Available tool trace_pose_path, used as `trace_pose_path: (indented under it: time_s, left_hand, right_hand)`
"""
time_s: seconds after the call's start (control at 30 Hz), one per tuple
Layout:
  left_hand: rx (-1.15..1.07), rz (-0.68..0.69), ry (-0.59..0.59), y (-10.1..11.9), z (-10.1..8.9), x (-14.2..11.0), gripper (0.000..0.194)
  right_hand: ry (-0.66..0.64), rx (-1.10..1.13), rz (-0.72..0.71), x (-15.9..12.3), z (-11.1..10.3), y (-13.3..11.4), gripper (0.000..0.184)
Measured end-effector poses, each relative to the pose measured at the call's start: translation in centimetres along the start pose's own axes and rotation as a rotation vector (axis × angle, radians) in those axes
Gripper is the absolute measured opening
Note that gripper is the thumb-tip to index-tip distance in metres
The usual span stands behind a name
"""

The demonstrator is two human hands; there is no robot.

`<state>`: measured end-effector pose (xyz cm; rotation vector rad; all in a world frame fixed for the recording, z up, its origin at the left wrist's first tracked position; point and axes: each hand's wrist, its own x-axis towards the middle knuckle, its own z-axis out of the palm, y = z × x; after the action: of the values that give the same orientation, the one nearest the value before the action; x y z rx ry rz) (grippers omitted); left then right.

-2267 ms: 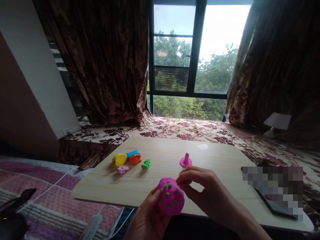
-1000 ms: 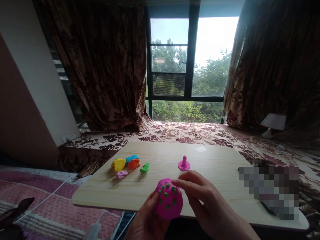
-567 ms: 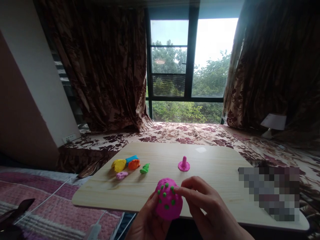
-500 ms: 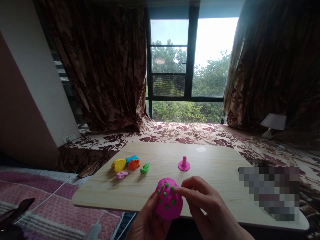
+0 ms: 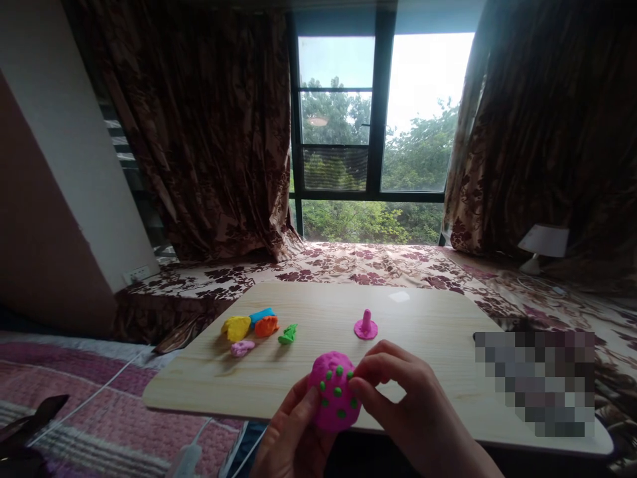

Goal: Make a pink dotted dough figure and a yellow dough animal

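Observation:
My left hand point(image 5: 293, 425) is wrapped around a rounded pink clay dome point(image 5: 331, 421) dotted with several small green clay balls. At the dome's upper right edge, the thumb and forefinger of my right hand point(image 5: 398, 392) come together by a green dot; whether a bit of clay sits between them is hidden. Beyond my hands, a pink clay stem on a flat round base point(image 5: 367, 326) stands upright on the table. To the left lies a ragged lump of green clay point(image 5: 287, 334).
Yellow point(image 5: 235, 328), blue point(image 5: 261, 317), orange point(image 5: 267, 326) and light pink clay lumps point(image 5: 242, 348) lie together on the left of the pale wooden table point(image 5: 199, 385). A blurred-out object point(image 5: 542, 385) is at the right end. Behind stands a small white lamp point(image 5: 542, 242).
The dome has turned slightly in my left hand, so its green dots sit further right. My right thumb has come up to the dome's edge beside the forefinger.

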<state>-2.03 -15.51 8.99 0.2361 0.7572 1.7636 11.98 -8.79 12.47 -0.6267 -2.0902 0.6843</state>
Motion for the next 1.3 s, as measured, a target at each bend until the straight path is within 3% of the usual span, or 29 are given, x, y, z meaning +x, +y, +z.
trace_pose_path:
  time_s: [0.2, 0.37, 0.77, 1.07, 1.3]
  left_hand:
    - [-0.042, -0.003, -0.038, -0.7, -0.8, 0.5, 0.038]
    - [-0.139, -0.078, -0.046, -1.1, -1.4, 0.8, 0.044]
    - [-0.117, -0.128, 0.073, -0.5, 0.0, 0.2, 0.052]
    - [-0.165, -0.124, -0.041, -1.1, -1.4, 0.8, 0.056]
    - [-0.086, -0.151, 0.11, -0.1, 0.4, 0.1, 0.05]
  right_hand:
    - [0.012, -0.006, -0.006, -0.1, 0.2, 0.1, 0.008]
    - [0.038, -0.016, -0.021, -0.2, 0.4, -0.3, 0.008]
    - [0.102, -0.004, -0.166, -0.7, -0.4, -0.9, 0.024]
    - [0.056, -0.058, -0.213, -0.7, -0.2, -0.8, 0.032]
    - [0.056, -0.05, -0.164, -0.8, -0.6, -0.3, 0.035]
